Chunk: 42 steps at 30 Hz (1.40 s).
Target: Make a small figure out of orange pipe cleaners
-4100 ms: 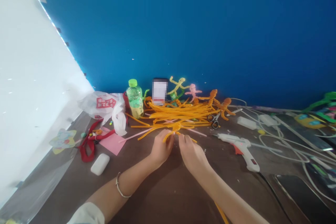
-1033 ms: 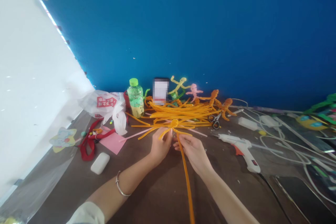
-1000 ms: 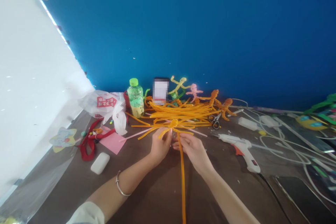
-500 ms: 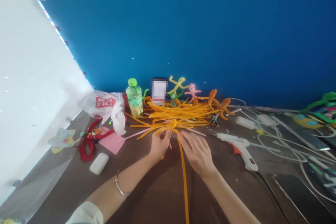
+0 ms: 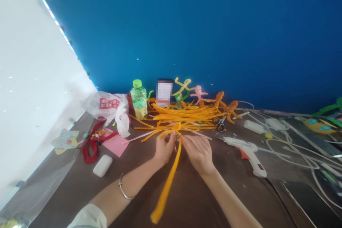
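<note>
Between my hands is an orange pipe cleaner point(image 5: 171, 175), coiled into a small rounded shape point(image 5: 176, 126) at its top. One long free length hangs from it toward me, its end blurred. My left hand point(image 5: 164, 149) pinches the piece from the left, with a bracelet on that wrist. On the right, the bent fingers of my right hand point(image 5: 198, 152) close at the base of the hanging length; their tips are partly hidden. Just beyond lies a heap of orange pipe cleaners point(image 5: 184, 114), with a few pale pink ones point(image 5: 137, 136) among them.
A glue gun point(image 5: 247, 151) and a phone point(image 5: 307, 199) lie right, near tangled white cables. Scissors point(image 5: 221, 125) rest by the heap. A bottle point(image 5: 139, 101), a plastic bag point(image 5: 105, 105), pink paper point(image 5: 116, 144) and a white case point(image 5: 103, 166) are left. Pipe-cleaner figures point(image 5: 199, 93) stand behind.
The hanging length of orange pipe cleaner has swung left, its end lifting into view. My right fingers have drawn in closer. The whole view has shifted slightly.
</note>
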{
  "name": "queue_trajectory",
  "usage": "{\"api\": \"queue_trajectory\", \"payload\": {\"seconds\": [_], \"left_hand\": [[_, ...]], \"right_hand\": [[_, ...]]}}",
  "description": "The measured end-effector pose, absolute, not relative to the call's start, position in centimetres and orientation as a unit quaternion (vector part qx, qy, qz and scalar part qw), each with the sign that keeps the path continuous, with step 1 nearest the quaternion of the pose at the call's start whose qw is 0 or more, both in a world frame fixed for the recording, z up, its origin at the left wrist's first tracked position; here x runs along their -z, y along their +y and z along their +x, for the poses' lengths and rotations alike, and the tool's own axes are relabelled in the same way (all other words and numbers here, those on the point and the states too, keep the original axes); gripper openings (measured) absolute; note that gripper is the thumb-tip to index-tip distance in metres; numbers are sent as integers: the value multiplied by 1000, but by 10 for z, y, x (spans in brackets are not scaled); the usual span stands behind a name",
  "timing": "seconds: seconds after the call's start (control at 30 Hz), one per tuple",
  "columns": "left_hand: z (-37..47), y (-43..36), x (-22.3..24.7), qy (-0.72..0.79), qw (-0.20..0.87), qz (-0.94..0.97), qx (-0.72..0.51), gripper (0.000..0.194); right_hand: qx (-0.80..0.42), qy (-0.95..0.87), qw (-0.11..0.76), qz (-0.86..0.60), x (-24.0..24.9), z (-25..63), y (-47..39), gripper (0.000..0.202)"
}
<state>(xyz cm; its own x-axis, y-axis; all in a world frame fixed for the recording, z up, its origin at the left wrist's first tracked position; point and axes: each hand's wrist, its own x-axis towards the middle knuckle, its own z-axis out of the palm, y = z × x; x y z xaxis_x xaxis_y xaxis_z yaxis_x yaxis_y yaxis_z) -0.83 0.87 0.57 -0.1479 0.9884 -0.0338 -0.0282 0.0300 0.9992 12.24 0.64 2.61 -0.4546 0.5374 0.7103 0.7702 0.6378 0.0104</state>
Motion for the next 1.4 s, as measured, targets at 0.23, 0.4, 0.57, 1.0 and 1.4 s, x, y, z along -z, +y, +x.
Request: {"api": "queue_trajectory", "payload": {"seconds": [0.23,0.4,0.57,1.0,1.4], "left_hand": [[-9,9,-11,538,467,451,-537,36],[-10,7,-16,536,467,453,-538,36],[-11,6,-15,530,466,468,-533,41],[-7,13,-1,427,557,434,-565,34],[-8,12,-5,466,523,438,-563,37]], "right_hand": [[39,-778,418,-468,-19,112,11,15],[-181,-633,476,-583,-21,102,9,27],[-464,-454,510,-564,-24,99,10,37],[-687,-317,432,-491,-29,108,8,33],[284,-832,295,-375,-33,129,-11,32]]}}
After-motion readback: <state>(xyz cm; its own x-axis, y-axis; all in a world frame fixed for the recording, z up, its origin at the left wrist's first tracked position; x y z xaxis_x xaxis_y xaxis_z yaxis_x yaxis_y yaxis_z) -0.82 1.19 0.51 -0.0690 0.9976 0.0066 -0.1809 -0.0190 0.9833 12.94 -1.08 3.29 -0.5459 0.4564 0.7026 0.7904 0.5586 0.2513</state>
